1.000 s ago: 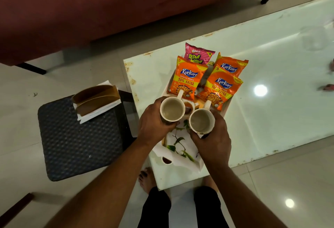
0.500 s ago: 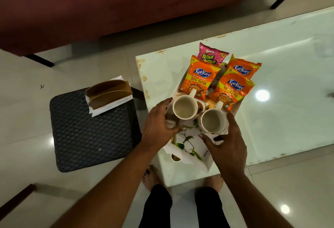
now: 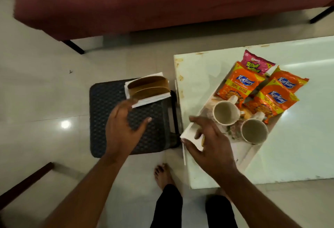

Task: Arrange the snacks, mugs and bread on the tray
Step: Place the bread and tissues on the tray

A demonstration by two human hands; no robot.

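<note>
A white tray [image 3: 250, 152] lies on the glass table near its left end. Two cream mugs stand on it side by side, one [image 3: 226, 113] left and one [image 3: 254, 131] right. Behind them lie three orange snack packets [image 3: 238, 85] and a pink packet [image 3: 256, 62]. Brown bread slices [image 3: 149, 87] sit on white paper on the black stool. My left hand [image 3: 122, 128] hovers open over the stool, fingertips just short of the bread's paper. My right hand [image 3: 210, 144] is open above the tray's near left corner, holding nothing.
The glass table [image 3: 298, 155] runs off to the right. The black woven stool [image 3: 112, 119] stands just left of it. A dark red sofa [image 3: 162, 2] fills the back. My bare feet and dark trouser legs are below on the tiled floor.
Both hands have let go of the mugs, which now stand on the tray. My left hand has swung left over the stool towards the bread; the view has panned left.
</note>
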